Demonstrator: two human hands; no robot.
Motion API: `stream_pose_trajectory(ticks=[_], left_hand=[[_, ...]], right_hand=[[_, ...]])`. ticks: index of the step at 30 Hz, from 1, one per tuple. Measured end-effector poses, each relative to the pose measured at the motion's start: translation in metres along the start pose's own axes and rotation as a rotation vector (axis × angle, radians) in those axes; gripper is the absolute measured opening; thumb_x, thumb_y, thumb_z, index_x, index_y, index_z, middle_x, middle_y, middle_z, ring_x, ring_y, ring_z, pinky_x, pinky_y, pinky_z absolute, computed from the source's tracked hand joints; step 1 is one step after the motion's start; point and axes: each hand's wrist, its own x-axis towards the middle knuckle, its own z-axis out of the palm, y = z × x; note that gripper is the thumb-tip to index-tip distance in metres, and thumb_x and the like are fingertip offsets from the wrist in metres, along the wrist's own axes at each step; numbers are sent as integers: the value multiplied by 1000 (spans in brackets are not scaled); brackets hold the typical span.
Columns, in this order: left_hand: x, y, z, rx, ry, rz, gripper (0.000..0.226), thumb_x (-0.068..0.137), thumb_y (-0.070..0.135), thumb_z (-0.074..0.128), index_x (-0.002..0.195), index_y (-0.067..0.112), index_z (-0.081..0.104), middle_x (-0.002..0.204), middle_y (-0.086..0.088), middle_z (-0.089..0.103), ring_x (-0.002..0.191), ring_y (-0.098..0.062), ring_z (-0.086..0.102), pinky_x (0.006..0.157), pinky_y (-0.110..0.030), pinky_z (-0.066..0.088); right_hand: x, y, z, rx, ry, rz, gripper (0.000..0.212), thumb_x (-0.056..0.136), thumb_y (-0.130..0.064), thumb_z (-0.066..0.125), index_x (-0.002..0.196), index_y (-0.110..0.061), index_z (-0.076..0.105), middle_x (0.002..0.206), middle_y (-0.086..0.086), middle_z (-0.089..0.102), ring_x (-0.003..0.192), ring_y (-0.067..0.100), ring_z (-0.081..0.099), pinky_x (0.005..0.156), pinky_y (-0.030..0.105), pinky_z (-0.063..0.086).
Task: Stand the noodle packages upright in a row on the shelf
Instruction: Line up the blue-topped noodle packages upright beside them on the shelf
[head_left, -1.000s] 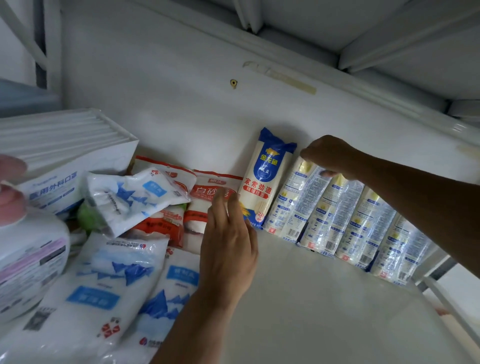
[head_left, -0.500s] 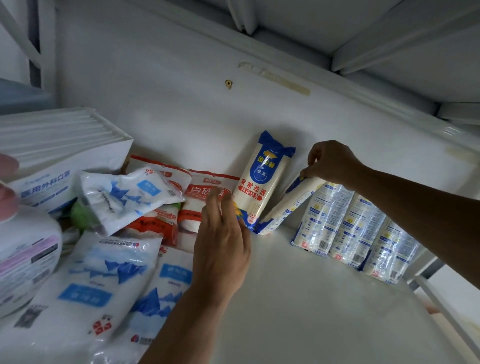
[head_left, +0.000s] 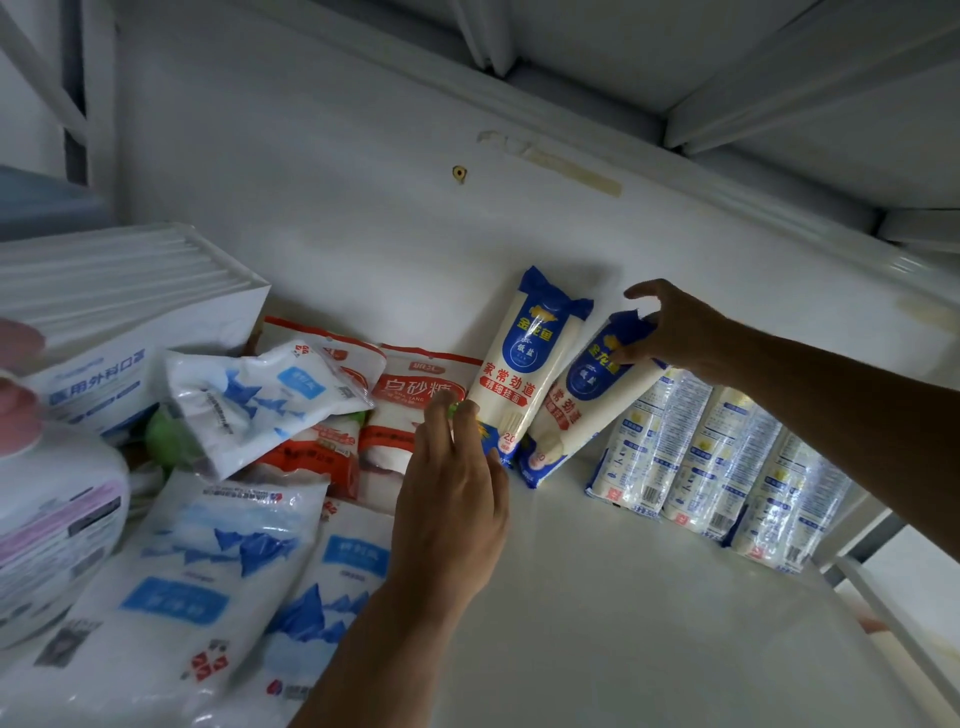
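Observation:
Several blue-and-white noodle packages lean against the shelf's back wall. The leftmost noodle package (head_left: 524, 364) stands front-facing; my left hand (head_left: 452, 488) rests flat, fingertips touching its lower left edge. A second noodle package (head_left: 582, 400) tilts leftward against the first, label forward, and my right hand (head_left: 670, 332) pinches its blue top end. Three more noodle packages (head_left: 717, 457) stand in a row to the right, backs toward me, partly under my right forearm.
Red-and-white sugar bags (head_left: 415, 405) lie left of the noodles. White salt bags (head_left: 208, 571) crowd the front left, with a white box (head_left: 104, 364) and a pump bottle (head_left: 47, 509) at far left. The shelf surface (head_left: 623, 623) ends at a rail on the right.
My right hand pulled the second package out of the right-hand row, turned its label forward and leaned it against the leftmost one. My left hand moved slightly toward the first package's base.

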Motion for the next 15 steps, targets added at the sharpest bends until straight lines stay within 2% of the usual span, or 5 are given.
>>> stream_pose_trajectory(ticks=[4,8,10,12,15], left_hand=[[0,0,-1,-21,1,4,53,97,27,51,146,13,36,155,-9,30,138,-21,44,93,-33,58],[1,0,-1,-39,6,-12,54,96,29,50,146,14,35,157,-10,26,139,-23,44,91,-33,60],[1,0,-2,-43,4,-13,54,97,30,48,147,14,35,158,-9,26,140,-22,43,91,-33,59],[1,0,-3,-33,7,-17,54,96,32,44,147,14,36,158,-9,25,139,-21,43,92,-32,59],[2,2,-2,-21,7,-20,54,96,32,45,146,13,37,158,-9,26,137,-21,45,92,-30,59]], right_hand=[[7,-12,-17,-107,-126,-22,71,71,9,83,135,-6,57,123,17,69,108,32,67,89,41,57],[13,-22,-25,-240,-213,-60,67,73,10,81,131,-10,57,119,13,71,108,31,68,93,47,57],[16,-19,-23,-319,-177,-130,63,73,9,81,129,-11,58,119,12,72,110,30,68,96,46,55],[20,-17,-18,-401,-97,-220,57,75,8,81,125,-11,60,121,13,71,115,28,66,96,41,53],[20,-13,-5,-377,-73,-216,52,82,8,71,128,-9,55,126,17,66,117,31,63,89,37,52]])
